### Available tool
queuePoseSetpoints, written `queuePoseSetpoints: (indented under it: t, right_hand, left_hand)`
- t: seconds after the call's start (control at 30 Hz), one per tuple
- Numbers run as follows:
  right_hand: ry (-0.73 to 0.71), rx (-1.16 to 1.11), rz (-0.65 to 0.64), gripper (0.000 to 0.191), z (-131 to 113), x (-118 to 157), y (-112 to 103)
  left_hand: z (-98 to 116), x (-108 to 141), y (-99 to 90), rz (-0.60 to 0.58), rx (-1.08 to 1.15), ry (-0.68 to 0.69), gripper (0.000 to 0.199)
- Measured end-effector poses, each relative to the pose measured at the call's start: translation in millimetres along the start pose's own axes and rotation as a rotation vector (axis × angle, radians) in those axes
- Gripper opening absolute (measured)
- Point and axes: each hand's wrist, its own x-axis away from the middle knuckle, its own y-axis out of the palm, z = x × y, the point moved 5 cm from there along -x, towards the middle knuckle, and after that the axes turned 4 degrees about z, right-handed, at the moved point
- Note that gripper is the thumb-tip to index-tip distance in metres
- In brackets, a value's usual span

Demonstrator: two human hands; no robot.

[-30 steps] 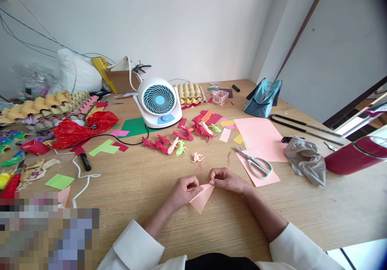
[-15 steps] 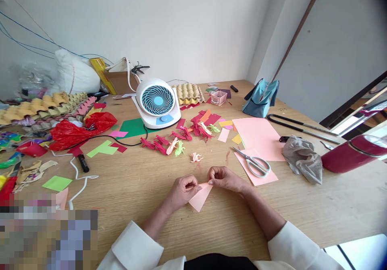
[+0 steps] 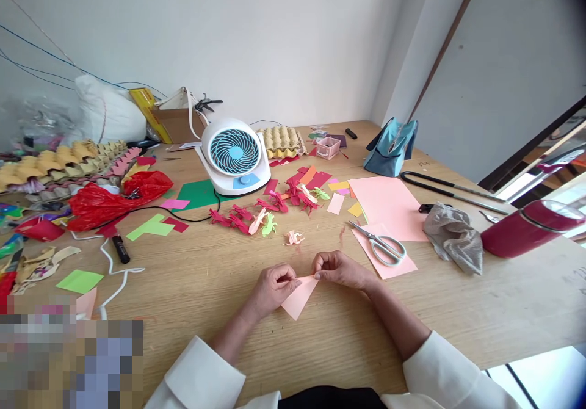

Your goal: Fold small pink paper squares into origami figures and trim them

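A pink piece of paper [image 3: 298, 302], folded along its top edge, is pinched between my two hands just above the table. My left hand [image 3: 276, 288] grips its upper left corner, thumb on top. At the upper right corner, my right hand [image 3: 337, 270] closes on the same paper with thumb and fingertips. Just beyond the hands lies a small pale pink folded paper figure [image 3: 293, 237]. Farther back is a row of red, pink and green folded paper figures [image 3: 268, 224]. Scissors [image 3: 385, 249] rest on a pink sheet [image 3: 403, 268] to the right.
A white and blue fan [image 3: 235, 152] stands behind the paper figures. On the right are a large pink sheet [image 3: 389, 207], a grey cloth [image 3: 453, 238] and a red flask [image 3: 526, 231]. A red plastic bag [image 3: 110, 201], a black marker [image 3: 121, 249] and egg trays [image 3: 59, 165] lie left.
The view has shifted slightly, so everything sits a little farther left. Both hands keep their pinch on the pink paper, with hardly any visible movement.
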Motion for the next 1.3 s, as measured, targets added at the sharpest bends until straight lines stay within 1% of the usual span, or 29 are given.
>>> queuePoseSetpoints:
  t: [0.13, 0.3, 0.6, 0.87, 1.03, 1.17, 1.3]
  right_hand:
    - [-0.015, 0.000, -0.005, 0.042, -1, 0, 0]
    - [-0.037, 0.005, 0.000, 0.038, -1, 2, 1]
    - [-0.046, 0.115, 0.033, 0.034, 5, 3, -2]
    - [-0.035, 0.186, 0.050, 0.035, 4, 5, -1]
    - [-0.033, 0.166, 0.072, 0.037, 4, 4, -1]
    - [-0.056, 0.120, 0.119, 0.038, 3, 2, 0]
    - [-0.060, 0.045, 0.125, 0.042, 1, 0, 3]
  left_hand:
    - [-1, 1, 1.0, -0.011, -0.008, 0.005, 0.028]
    - [2, 1, -0.1, -0.008, -0.032, 0.036, 0.027]
    - [12, 1, -2.3, 0.075, -0.113, 0.086, 0.024]
    - [8, 2, 0.1, 0.094, -0.097, 0.090, 0.021]
    - [10, 2, -1.0, 0.106, -0.112, 0.091, 0.021]
    - [12, 2, -4.1, 0.170, -0.139, 0.106, 0.021]
    - [11, 3, -5.5, 0.229, -0.137, 0.106, 0.018]
